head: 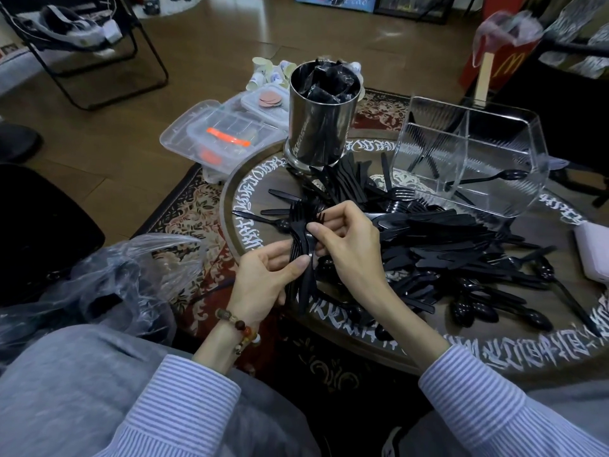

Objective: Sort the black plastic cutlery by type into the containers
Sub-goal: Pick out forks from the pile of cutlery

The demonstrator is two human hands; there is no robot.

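A big heap of black plastic cutlery [438, 245], knives, forks and spoons mixed, covers the round table [514, 354]. My left hand [263, 278] grips a bundle of black forks [301, 245] by the handles, tines pointing away from me. My right hand [346, 239] pinches the bundle near the tines. A steel cylinder [318, 120] at the back holds black wrapped pieces. A clear divided container [474, 156] at the back right holds a few knives and a spoon.
Clear lidded boxes [217, 133] lie on the floor left of the table. A crumpled plastic bag [108, 278] sits by my left knee. A white box [593, 255] rests at the table's right edge. A folding chair [82, 51] stands far left.
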